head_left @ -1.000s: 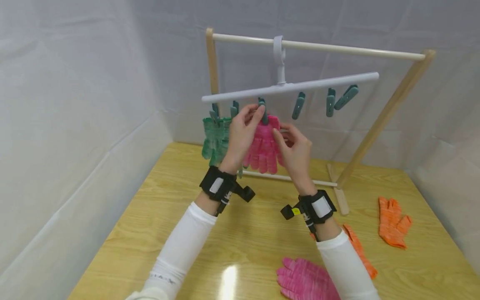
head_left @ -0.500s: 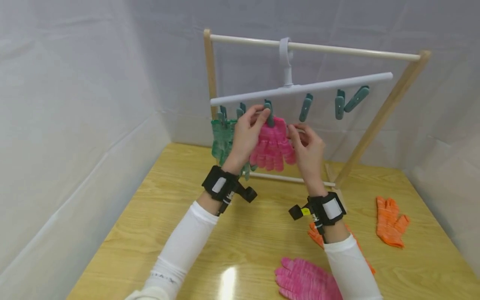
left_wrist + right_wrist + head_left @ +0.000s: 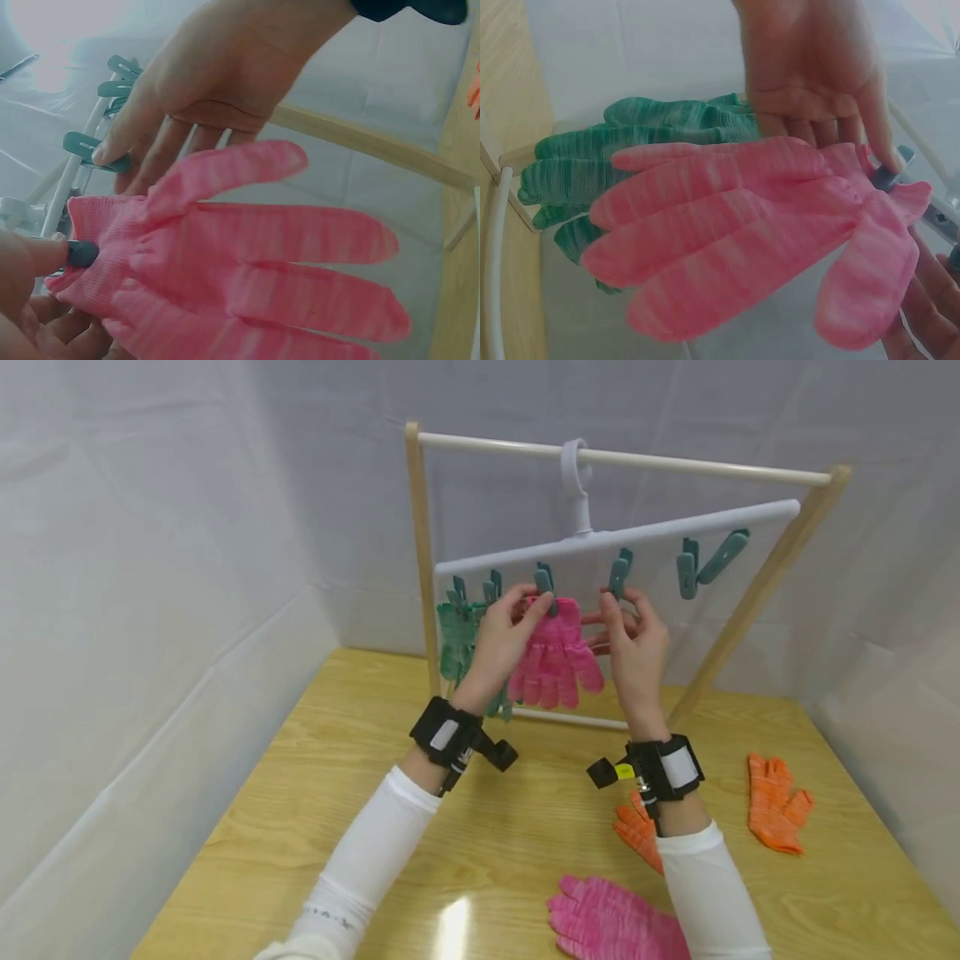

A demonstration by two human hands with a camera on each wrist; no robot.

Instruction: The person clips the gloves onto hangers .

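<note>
Pink glove (image 3: pixel 555 652) hanging, left hand (image 3: pixel 498 639) pinching its clip (image 3: pixel 546 583), right hand (image 3: pixel 637 639) fingers pinching next clip (image 3: pixel 618 573)

Hanger bar (image 3: pixel 615 537) hangs from rack's top rail (image 3: pixel 622 456), clips beneath it. Two gloves (image 3: pixel 457 647) clipped at its left end; another glove (image 3: pixel 555 652) clipped just right of them. On table (image 3: pixel 337 793), before rack: three loose gloves (image 3: pixel 776 802) at right, near edge.

faint dark lettering on left white sleeve (image 3: pixel 327 911), too small to read; no other txt
</note>
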